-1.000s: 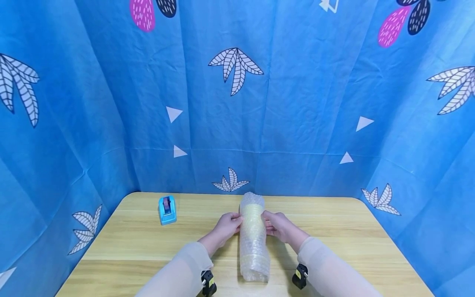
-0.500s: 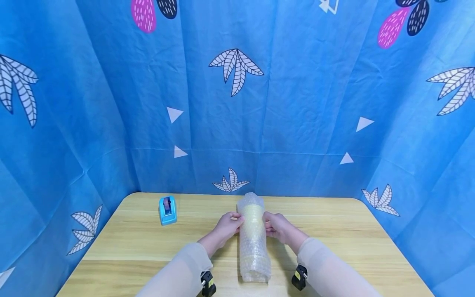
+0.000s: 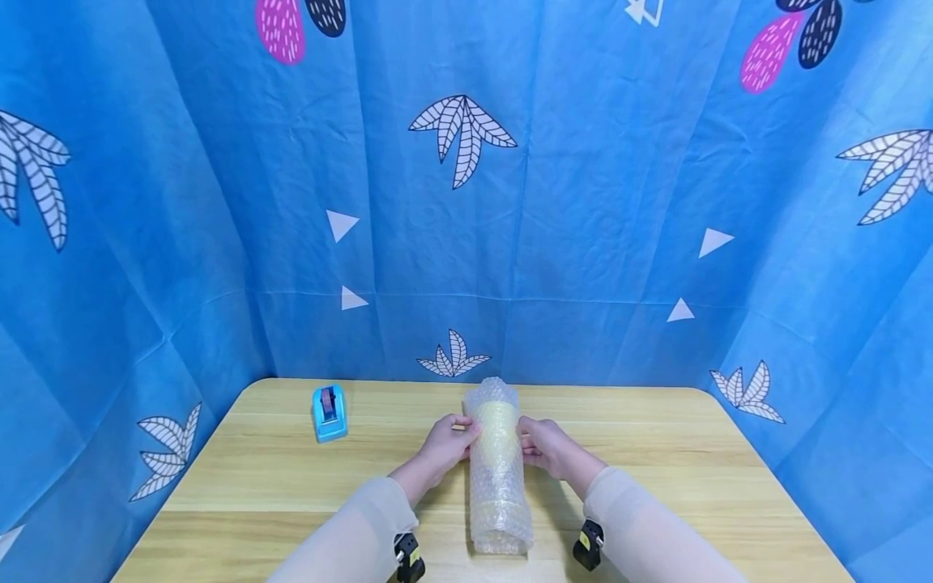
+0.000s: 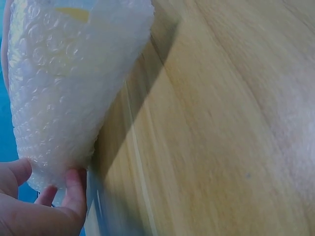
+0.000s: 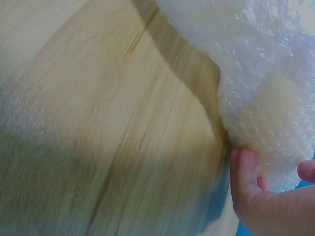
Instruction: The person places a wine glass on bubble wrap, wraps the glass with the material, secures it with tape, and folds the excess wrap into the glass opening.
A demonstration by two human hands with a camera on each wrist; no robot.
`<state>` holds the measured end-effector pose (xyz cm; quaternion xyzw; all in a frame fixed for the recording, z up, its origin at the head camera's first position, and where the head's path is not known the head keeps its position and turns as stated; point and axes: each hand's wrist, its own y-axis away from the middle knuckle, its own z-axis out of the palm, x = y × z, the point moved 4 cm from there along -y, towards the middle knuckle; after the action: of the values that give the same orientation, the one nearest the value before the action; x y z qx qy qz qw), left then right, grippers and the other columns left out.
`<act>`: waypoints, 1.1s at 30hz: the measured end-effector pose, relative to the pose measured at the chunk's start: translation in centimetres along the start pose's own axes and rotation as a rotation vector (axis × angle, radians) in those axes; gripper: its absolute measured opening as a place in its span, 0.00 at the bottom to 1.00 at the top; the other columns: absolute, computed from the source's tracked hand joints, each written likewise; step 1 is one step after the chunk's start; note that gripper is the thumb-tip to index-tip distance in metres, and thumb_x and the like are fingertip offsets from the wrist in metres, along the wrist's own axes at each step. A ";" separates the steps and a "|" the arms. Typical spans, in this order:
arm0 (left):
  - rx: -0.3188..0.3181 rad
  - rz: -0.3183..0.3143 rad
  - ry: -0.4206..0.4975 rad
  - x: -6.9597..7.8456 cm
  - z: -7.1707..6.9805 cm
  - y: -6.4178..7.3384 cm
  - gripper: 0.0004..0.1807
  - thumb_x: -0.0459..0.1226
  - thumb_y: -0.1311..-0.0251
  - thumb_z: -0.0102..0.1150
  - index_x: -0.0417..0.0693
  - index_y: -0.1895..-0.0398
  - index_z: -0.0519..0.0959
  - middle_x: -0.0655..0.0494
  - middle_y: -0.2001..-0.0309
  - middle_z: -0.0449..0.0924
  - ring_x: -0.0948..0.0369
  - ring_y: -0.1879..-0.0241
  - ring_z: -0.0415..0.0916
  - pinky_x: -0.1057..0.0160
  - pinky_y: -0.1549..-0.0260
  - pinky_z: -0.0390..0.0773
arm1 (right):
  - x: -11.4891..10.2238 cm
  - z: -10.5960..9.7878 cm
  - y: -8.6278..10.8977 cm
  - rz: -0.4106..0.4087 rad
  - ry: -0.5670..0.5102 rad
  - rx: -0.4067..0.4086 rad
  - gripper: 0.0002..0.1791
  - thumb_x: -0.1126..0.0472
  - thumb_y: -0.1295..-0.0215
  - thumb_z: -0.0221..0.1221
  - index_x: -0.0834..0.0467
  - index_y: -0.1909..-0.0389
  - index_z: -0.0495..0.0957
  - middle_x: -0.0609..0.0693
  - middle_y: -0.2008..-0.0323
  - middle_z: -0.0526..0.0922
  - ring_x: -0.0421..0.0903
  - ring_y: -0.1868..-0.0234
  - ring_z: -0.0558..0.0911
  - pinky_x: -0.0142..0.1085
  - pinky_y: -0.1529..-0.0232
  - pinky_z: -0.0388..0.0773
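A long bundle rolled in clear bubble wrap point(image 3: 500, 486) lies lengthwise on the table, with something pale yellow showing through the layers. My left hand point(image 3: 446, 441) grips its left side near the far half, thumb on top and fingers low along the side. On the opposite side my right hand point(image 3: 548, 447) holds it the same way. In the left wrist view the bubble wrap point(image 4: 64, 93) tapers down to the thumb and fingertips, and a small bright yellow patch shows through near its top. The right wrist view has fingers point(image 5: 244, 167) against the lower edge of the wrap.
A light blue tape dispenser point(image 3: 330, 414) stands at the back left of the wooden table point(image 3: 619, 413). Behind and beside the table hangs a blue patterned curtain point(image 3: 612, 202). Small black devices point(image 3: 588, 544) are strapped at both wrists.
The bundle's far end has spread slightly to the left, and its near end slightly to the right. Both hands keep nearly the same place at its sides.
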<state>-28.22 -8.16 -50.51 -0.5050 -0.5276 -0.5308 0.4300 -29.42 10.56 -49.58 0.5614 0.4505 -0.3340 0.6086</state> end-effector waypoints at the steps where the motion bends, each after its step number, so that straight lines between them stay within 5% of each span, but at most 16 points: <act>1: 0.002 0.001 0.000 0.0 0.0 0.0 0.20 0.36 0.29 0.58 0.29 0.43 0.70 0.41 0.52 0.76 0.56 0.59 0.80 0.58 0.57 0.85 | 0.0 0.0 -0.1 -0.001 -0.002 0.006 0.06 0.66 0.44 0.49 0.64 0.65 0.68 0.50 0.73 0.73 0.43 0.73 0.73 0.34 0.66 0.79; 6: 0.012 -0.006 0.002 0.1 0.0 0.0 0.21 0.36 0.30 0.59 0.29 0.42 0.70 0.41 0.52 0.76 0.56 0.59 0.79 0.58 0.58 0.85 | -0.4 0.0 0.0 -0.032 -0.027 0.018 0.03 0.67 0.45 0.50 0.60 0.71 0.65 0.47 0.76 0.67 0.39 0.78 0.68 0.31 0.71 0.75; 20: 0.082 -0.015 -0.019 0.1 0.0 0.1 0.30 0.39 0.34 0.65 0.25 0.39 0.67 0.36 0.51 0.77 0.50 0.54 0.80 0.57 0.53 0.84 | -0.3 -0.3 -0.1 -0.013 -0.017 0.052 0.19 0.62 0.43 0.54 0.67 0.53 0.68 0.56 0.66 0.73 0.46 0.69 0.74 0.34 0.66 0.80; 33: 0.062 -0.044 -0.030 -0.1 -0.2 0.0 0.27 0.39 0.36 0.66 0.26 0.43 0.74 0.40 0.49 0.78 0.53 0.51 0.78 0.56 0.49 0.82 | -0.3 -0.2 0.2 -0.018 0.016 0.026 0.20 0.57 0.38 0.58 0.68 0.54 0.70 0.52 0.71 0.72 0.43 0.73 0.72 0.32 0.70 0.77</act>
<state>-28.21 -8.38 -50.62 -0.4876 -0.5611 -0.5159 0.4257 -29.37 10.72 -49.24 0.5680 0.4560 -0.3408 0.5944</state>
